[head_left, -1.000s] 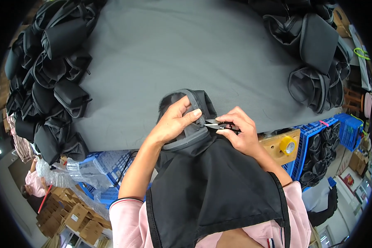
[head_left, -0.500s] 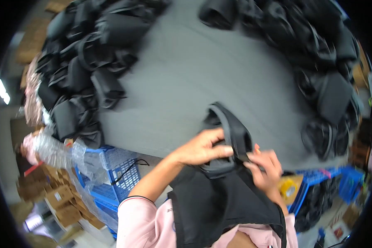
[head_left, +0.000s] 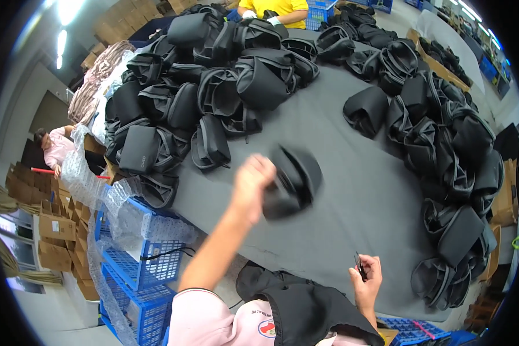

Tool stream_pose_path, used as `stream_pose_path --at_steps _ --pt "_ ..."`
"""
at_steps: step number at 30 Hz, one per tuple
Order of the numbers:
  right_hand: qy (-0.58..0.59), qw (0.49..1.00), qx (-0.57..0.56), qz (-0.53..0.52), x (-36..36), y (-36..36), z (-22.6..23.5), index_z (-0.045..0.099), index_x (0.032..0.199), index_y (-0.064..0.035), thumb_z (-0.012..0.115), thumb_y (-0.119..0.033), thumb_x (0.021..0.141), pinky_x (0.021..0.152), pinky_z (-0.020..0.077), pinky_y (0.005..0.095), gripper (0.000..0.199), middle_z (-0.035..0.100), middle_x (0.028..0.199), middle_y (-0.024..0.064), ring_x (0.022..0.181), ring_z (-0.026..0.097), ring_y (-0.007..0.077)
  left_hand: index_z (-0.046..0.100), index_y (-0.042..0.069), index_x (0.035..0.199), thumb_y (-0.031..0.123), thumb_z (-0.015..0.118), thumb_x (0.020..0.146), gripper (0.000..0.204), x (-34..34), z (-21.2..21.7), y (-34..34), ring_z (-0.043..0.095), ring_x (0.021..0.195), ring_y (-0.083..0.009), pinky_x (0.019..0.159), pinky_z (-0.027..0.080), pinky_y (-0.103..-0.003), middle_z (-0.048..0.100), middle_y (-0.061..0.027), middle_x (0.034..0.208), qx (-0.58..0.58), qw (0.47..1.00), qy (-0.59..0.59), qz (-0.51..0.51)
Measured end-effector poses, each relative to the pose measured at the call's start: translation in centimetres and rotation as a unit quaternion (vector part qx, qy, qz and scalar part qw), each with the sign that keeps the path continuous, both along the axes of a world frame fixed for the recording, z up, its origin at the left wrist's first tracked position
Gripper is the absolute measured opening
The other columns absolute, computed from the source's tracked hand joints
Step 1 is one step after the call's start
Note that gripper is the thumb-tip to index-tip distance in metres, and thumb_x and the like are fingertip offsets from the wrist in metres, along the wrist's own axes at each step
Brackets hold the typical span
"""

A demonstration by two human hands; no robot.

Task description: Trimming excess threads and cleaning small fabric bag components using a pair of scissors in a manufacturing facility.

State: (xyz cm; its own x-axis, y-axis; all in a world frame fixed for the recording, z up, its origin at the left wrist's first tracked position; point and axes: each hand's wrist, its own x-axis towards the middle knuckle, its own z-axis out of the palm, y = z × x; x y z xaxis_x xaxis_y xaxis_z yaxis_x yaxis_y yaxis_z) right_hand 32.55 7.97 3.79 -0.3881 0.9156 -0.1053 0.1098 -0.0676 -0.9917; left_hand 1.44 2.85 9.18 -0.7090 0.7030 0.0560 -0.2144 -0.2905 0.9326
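My left hand [head_left: 254,183], smeared by motion, is closed on the near-left edge of a black padded pouch [head_left: 299,179]. The pouch is over the middle of the grey-covered table [head_left: 346,225], tilted and blurred. Whether it touches the cloth I cannot tell. Near the table's front edge, my right hand [head_left: 368,282] grips a small dark pointed tool [head_left: 360,266] between thumb and fingers. It looks like thread snips, but its shape is partly hidden by the fingers.
Similar black pouches [head_left: 265,81] heap along the far left, with another pile [head_left: 444,155] down the right side. Blue plastic crates [head_left: 135,259] and bubble wrap [head_left: 78,167] stand at the left. Across the table works a person in yellow [head_left: 279,11]; another in pink [head_left: 57,147] is beyond the crates.
The pouch has gone from close to my body, between both hands, to farther out over the table in my left hand. My right hand has let go of it. The view has tilted up.
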Motion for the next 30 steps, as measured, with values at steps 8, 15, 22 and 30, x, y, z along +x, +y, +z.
stream_pose_path --at_steps 8,15,22,30 --pt "-0.058 0.997 -0.039 -0.014 2.0 -0.6 -1.7 0.058 0.092 -0.0022 0.055 0.0 0.082 0.046 0.0308 0.0195 0.011 0.045 0.074 -0.0013 0.054 0.038 0.0036 0.014 0.001 0.142 0.021 0.055 0.087 0.071 -13.1 8.6 -3.1 0.014 0.138 -0.0228 0.108 0.001 -0.047 0.017 -0.0127 0.149 0.002 0.959 0.072 0.274" --pt "-0.123 0.945 0.123 -0.278 11.2 4.6 -3.1 0.055 0.092 0.0039 0.049 -0.005 0.09 0.066 0.0451 0.0258 0.011 0.048 0.08 0.0046 0.072 0.052 0.0122 0.035 -0.001 0.132 0.003 0.061 0.082 0.057 -9.2 -1.4 1.1 0.049 0.113 -0.0244 0.092 0.041 -0.04 0.042 -0.0155 0.128 -0.101 0.986 -0.011 0.129" --pt "-0.335 0.77 0.293 -0.457 22.5 10.9 -3.5 0.057 0.108 -0.0064 0.071 -0.014 0.074 0.071 0.0446 0.0303 0.038 0.046 0.091 0.0095 0.078 0.05 0.0213 0.048 0.004 0.124 0.012 0.053 0.088 0.037 -5.4 -6.7 4.7 0.051 0.112 -0.0223 0.099 0.034 -0.037 0.05 -0.0095 0.126 -0.222 0.962 0.152 -0.045" --pt "-0.49 0.756 0.217 -0.375 27.0 9.9 -3.3 0.06 0.104 -0.0059 0.063 -0.006 0.065 0.077 0.0481 0.0381 0.039 0.057 0.101 0.0133 0.09 0.059 0.0321 0.052 0.004 0.118 0.009 0.057 0.084 0.034 16.4 -7.0 11.1 0.055 0.102 -0.0177 0.09 0.043 -0.031 0.058 -0.0078 0.112 -0.187 0.768 0.268 -0.55"
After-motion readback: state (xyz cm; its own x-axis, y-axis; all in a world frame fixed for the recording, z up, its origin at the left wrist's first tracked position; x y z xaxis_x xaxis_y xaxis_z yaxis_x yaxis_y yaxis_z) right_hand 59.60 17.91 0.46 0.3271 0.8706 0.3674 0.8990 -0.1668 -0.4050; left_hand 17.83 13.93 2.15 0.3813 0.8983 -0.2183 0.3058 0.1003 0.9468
